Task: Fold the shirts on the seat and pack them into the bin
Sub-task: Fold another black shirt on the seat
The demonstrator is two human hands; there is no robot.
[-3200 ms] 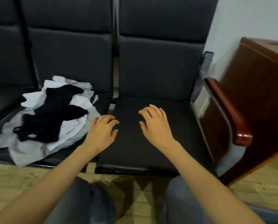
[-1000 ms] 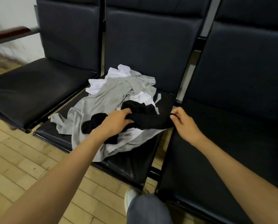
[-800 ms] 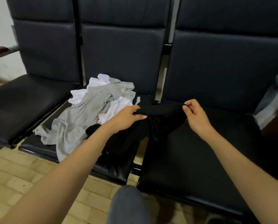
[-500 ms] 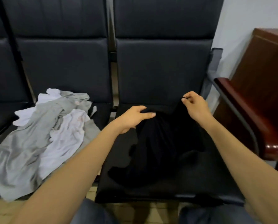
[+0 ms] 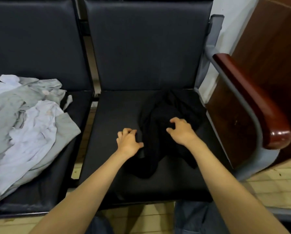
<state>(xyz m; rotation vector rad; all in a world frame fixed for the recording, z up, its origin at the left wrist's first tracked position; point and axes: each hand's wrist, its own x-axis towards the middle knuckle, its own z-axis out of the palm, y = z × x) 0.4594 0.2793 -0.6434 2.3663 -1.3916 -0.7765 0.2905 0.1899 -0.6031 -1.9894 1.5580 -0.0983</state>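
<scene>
A crumpled black shirt [image 5: 168, 125] lies on the right seat [image 5: 111, 179], dark against the dark cushion. My right hand [image 5: 182, 130] rests on top of its middle, fingers bent and thumb spread apart, with no fabric plainly pinched. My left hand [image 5: 128, 141] sits at the shirt's left edge with its fingers curled and the thumb touching the cloth; whether it holds fabric is not visible. A heap of grey and white shirts [image 5: 26, 122] covers the seat to the left.
A wooden armrest [image 5: 252, 102] on a grey metal frame bounds the right seat, with a brown wooden cabinet [image 5: 273, 53] beyond it. Seat backs rise behind. Tiled floor and my knees show below the seat's front edge.
Both hands pulled the black shirt off the heap onto the right seat, let go of its upper edge, and came down onto the shirt's middle. The view swung right.
</scene>
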